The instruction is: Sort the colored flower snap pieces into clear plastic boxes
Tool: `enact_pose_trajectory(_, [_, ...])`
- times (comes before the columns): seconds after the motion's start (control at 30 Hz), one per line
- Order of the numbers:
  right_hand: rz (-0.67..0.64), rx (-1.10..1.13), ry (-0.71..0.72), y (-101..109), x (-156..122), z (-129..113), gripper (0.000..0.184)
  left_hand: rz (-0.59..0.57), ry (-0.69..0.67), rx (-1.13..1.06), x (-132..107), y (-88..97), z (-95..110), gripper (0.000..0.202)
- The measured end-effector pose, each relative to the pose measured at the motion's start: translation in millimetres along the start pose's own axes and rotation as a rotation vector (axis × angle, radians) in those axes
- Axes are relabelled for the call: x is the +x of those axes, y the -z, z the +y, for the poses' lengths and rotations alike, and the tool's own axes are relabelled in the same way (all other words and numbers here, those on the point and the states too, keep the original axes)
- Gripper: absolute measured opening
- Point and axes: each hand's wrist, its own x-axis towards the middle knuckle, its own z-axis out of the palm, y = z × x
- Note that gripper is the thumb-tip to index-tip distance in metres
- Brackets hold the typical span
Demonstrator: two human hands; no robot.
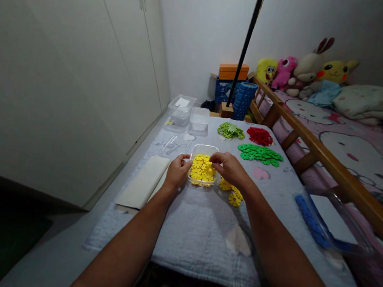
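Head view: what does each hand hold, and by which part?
The left hand holds the clear container of yellow flower pieces by its left rim. The right hand is at its right rim; its grip cannot be told.

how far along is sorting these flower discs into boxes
Looks done: blue discs lie in the clear tub on the right, and most yellow discs fill the clear box. In hand: the left hand grips that box, the right hand is at its rim. Left: loose yellow discs on the cloth, plus the light green pile, red pile and dark green pile.
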Motion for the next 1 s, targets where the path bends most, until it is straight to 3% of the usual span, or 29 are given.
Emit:
enact_pose_trajectory(0.13, [0.118, -0.021, 0.010, 6, -6, 17, 0.018, 0.001, 0.012, -0.026, 0, -0.3, -1, 0.047])
enact_pose_trajectory(0.27, [0.213, -0.027, -0.112, 24, -18, 46, 0.017, 0.006, 0.009, -0.022, -1, -0.1, 1, 0.046])
enact_pose_trajectory(0.43, [0.040, -0.120, -0.278, 36, -39, 77, 0.011, 0.011, 0.014, -0.028, -1, 0.5, 2, 0.044])
enact_pose_trajectory(0.63, [-0.080, -0.161, -0.284, 27, -52, 93, 0.019, 0.008, 0.009, -0.024, 0, 0.5, -2, 0.045])
enact_pose_trajectory(0.8, [-0.056, -0.130, -0.309, 19, -52, 94, 0.019, 0.002, 0.008, -0.023, 0, 0.1, -2, 0.044])
enact_pose_trajectory(1.0, [-0.013, 0.184, -0.340, 27, -55, 91, 0.010, -0.007, 0.010, -0.030, 0, 0.3, -3, 0.046])
